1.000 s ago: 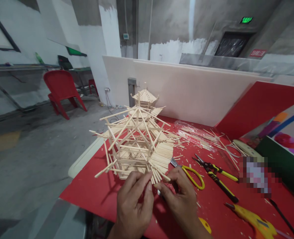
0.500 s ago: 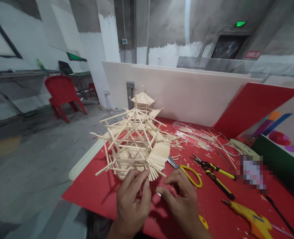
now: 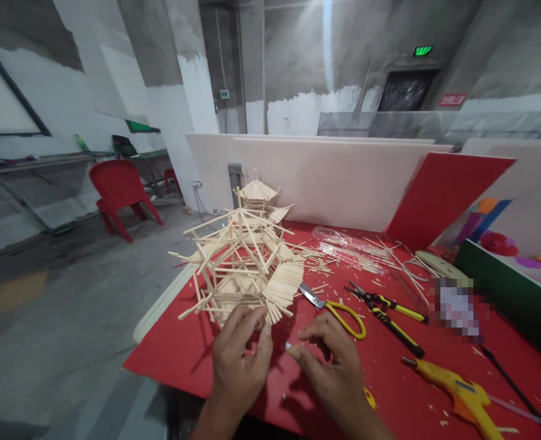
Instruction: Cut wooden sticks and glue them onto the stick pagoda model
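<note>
A pagoda-like model of pale wooden sticks (image 3: pixel 245 269) stands on the red table top (image 3: pixel 192 354) near its left edge. My left hand (image 3: pixel 240 363) reaches to the model's near lower edge, fingers close together and pinching the sticks there. My right hand (image 3: pixel 332 363) hovers just right of it, a little clear of the model, fingers curled with the index pointing left. A small pale tip shows at that fingertip; I cannot make out what it is.
Yellow-handled scissors (image 3: pixel 339 308) and black-and-yellow cutters (image 3: pixel 387 311) lie right of the model, and a yellow glue gun (image 3: pixel 458 394) lies at the front right. Loose sticks and a clear plastic bag (image 3: pixel 350 247) lie behind. White and red boards stand at the back. A red chair (image 3: pixel 119 189) stands on the floor to the left.
My right hand has drawn back from the model's fan of sticks toward me. My left hand stays at the model's near edge. The view has shifted slightly.
</note>
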The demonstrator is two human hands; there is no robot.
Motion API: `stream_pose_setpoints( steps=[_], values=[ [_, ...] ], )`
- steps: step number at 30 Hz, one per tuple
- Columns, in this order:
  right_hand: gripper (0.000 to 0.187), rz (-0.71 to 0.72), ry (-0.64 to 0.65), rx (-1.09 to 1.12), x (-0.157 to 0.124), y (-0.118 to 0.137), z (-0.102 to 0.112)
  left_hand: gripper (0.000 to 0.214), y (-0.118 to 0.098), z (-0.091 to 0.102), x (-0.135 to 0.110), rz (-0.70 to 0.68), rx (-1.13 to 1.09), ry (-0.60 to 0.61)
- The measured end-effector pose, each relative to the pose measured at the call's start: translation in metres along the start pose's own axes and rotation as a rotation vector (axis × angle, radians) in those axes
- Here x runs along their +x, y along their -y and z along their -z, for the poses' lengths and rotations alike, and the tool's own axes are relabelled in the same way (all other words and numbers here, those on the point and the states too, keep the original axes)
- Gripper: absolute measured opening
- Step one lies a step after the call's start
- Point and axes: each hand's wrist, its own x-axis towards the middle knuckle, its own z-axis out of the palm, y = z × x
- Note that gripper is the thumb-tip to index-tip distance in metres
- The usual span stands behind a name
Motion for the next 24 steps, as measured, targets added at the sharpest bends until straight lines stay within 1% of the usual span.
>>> stream_pose_setpoints(
  steps=[5,10,18,24],
  values=[
    [0.016,-0.008,0.006,0.009,-0.0004,0.0011,0.0030,0.024,-0.0030,-0.0007,0.0023,0.013,0.028,-0.008],
    [0.014,-0.003,-0.001,0.026,0.0006,0.0009,0.0065,0.025,-0.0055,-0.0005,0.0052,-0.012,0.043,-0.005],
    [0.013,-0.024,0.000,0.020,-0.0011,-0.0063,0.0092,0.026,-0.0046,-0.0016,0.0070,-0.044,0.108,-0.003],
    [0.015,-0.019,0.006,0.025,0.0019,-0.0051,0.0091,0.026,-0.0029,-0.0006,0.0067,-0.056,0.128,0.007]
  ],
)
